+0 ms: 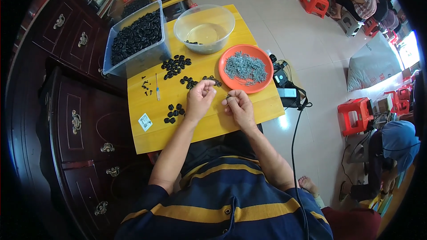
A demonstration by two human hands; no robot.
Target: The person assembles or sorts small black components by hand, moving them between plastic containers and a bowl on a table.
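My left hand (pixel 200 100) is above the yellow table with its fingers curled in and the thumb close to them; what they hold, if anything, is hidden. Just right of it, my right hand (pixel 240 109) pinches a small dark piece (pixel 228 97) between thumb and fingertips. Beyond my left fingers lie small black oval parts (pixel 188 82). Farther back is a bigger cluster of the same parts (pixel 176 66), and a smaller group (pixel 174 113) sits left of my left forearm. An orange plate (pixel 224 80) heaped with grey metal screws (pixel 246 67) stands behind my right hand.
A clear bin (pixel 143 64) full of black parts and a clear bowl (pixel 218 46) stand at the back. A thin screwdriver (pixel 158 90), small black bits (pixel 146 86) and a white label (pixel 145 122) lie at left. Right are a black cable (pixel 297 126), red stools (pixel 354 114) and other people.
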